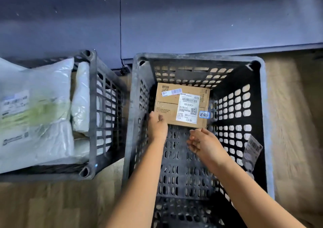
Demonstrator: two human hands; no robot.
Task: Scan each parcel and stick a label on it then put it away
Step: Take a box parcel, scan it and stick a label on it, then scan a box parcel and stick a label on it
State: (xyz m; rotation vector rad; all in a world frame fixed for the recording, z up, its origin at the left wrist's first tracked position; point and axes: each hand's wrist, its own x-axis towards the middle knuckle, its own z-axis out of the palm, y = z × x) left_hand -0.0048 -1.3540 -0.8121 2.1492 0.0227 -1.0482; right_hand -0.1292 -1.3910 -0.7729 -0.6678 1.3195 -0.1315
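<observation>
A brown cardboard parcel (167, 103) lies flat at the far end of a black perforated crate (262, 122). It bears a white shipping label, a small barcode strip and a blue sticker. My left hand (157, 126) grips the parcel's near left corner, thumb on top. My right hand (202, 143) hovers just short of the parcel's near edge with its fingers loosely curled and nothing in them.
A second black crate (92, 105) to the left holds several white plastic mailer bags (35, 109). A loose barcode label strip (252, 153) hangs on the right crate's inner wall. Grey shelving stands behind both crates, over a wooden floor.
</observation>
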